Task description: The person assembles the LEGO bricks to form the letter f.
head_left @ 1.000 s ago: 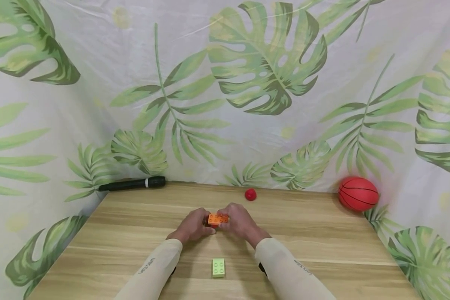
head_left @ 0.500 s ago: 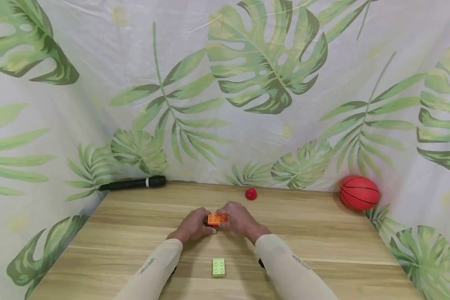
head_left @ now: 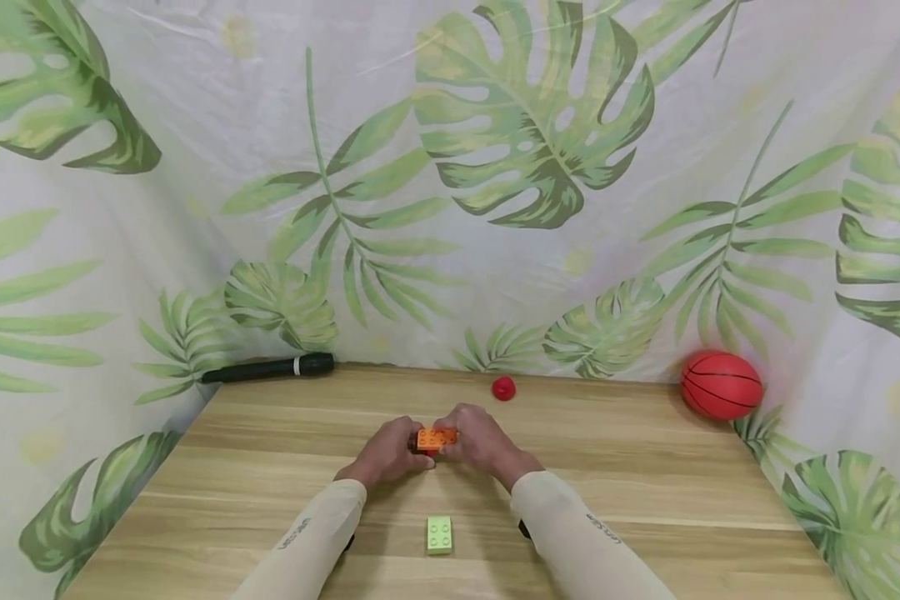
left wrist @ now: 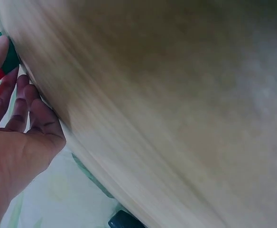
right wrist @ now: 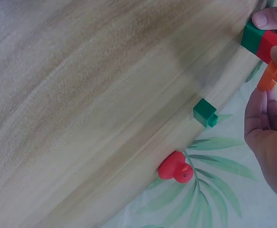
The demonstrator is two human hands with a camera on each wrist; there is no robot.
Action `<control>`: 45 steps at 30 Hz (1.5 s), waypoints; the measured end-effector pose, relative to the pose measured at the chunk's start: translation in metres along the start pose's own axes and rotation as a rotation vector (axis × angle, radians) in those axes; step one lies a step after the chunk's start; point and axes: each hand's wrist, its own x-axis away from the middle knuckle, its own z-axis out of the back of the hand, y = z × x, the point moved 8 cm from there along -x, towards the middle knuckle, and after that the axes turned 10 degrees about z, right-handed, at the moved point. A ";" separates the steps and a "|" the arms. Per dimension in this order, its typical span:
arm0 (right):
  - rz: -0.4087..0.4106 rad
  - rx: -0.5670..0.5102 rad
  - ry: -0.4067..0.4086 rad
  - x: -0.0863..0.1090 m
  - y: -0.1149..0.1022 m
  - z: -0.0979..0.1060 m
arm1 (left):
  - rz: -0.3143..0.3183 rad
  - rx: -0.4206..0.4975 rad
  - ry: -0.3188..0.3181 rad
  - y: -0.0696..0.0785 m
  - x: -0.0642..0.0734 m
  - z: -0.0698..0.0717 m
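An orange brick (head_left: 437, 438) with studs on top sits over a red brick (right wrist: 270, 45), and a green brick (right wrist: 253, 36) forms the bottom of this stack. My left hand (head_left: 386, 450) holds the stack's lower part, its thumb on the green brick in the right wrist view. From the right, my right hand (head_left: 482, 442) pinches the orange brick, which sticks out past the red one. The left wrist view shows the green brick (left wrist: 11, 61) at my left fingertips, with the stack partly cut off. Nearer to me, a light green brick (head_left: 438, 535) lies between my forearms.
A red rubber duck (right wrist: 175, 167) and a small green brick (right wrist: 205, 113) stand farther back on the wooden table (head_left: 270, 425). A red toy basketball (head_left: 721, 385) is at the back right. At the back left lies a long black rod (head_left: 270, 368) with a white ring.
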 end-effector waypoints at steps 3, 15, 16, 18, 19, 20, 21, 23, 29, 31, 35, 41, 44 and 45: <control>-0.012 -0.006 -0.002 0.001 0.000 0.000 | -0.038 0.007 -0.018 0.001 0.002 0.001; -0.015 0.001 0.001 0.003 0.002 0.003 | -0.137 0.138 0.028 0.003 0.009 0.019; -0.013 -0.001 0.003 0.003 0.002 0.003 | -0.136 0.144 0.027 0.003 0.008 0.020; -0.018 -0.010 0.002 0.003 0.002 0.002 | -0.132 0.152 0.023 0.003 0.008 0.020; -0.021 -0.014 0.002 0.003 0.002 0.002 | -0.132 0.151 0.022 0.003 0.007 0.021; -0.025 -0.017 0.002 0.003 0.002 0.001 | -0.130 0.152 0.020 0.003 0.007 0.021; -0.028 -0.018 0.000 0.003 0.002 0.001 | -0.129 0.152 0.016 0.002 0.006 0.021; -0.041 -0.022 -0.002 0.002 0.002 0.000 | -0.126 0.154 0.009 0.002 0.005 0.021; -0.072 -0.027 -0.001 0.003 0.005 -0.002 | -0.119 0.158 -0.017 0.000 0.003 0.022; -0.074 -0.029 0.000 0.004 0.005 -0.003 | -0.120 0.156 -0.024 0.000 0.003 0.022; -0.076 -0.031 0.003 0.005 0.006 -0.003 | -0.126 0.148 -0.028 0.000 0.003 0.023; -0.081 -0.035 0.011 0.005 0.006 -0.003 | -0.139 0.148 -0.022 0.001 0.004 0.025; -0.085 -0.038 0.011 0.005 0.006 -0.004 | -0.143 0.148 -0.023 0.001 0.004 0.026; -0.084 -0.037 0.010 0.005 0.006 -0.004 | -0.145 0.149 -0.026 0.001 0.004 0.026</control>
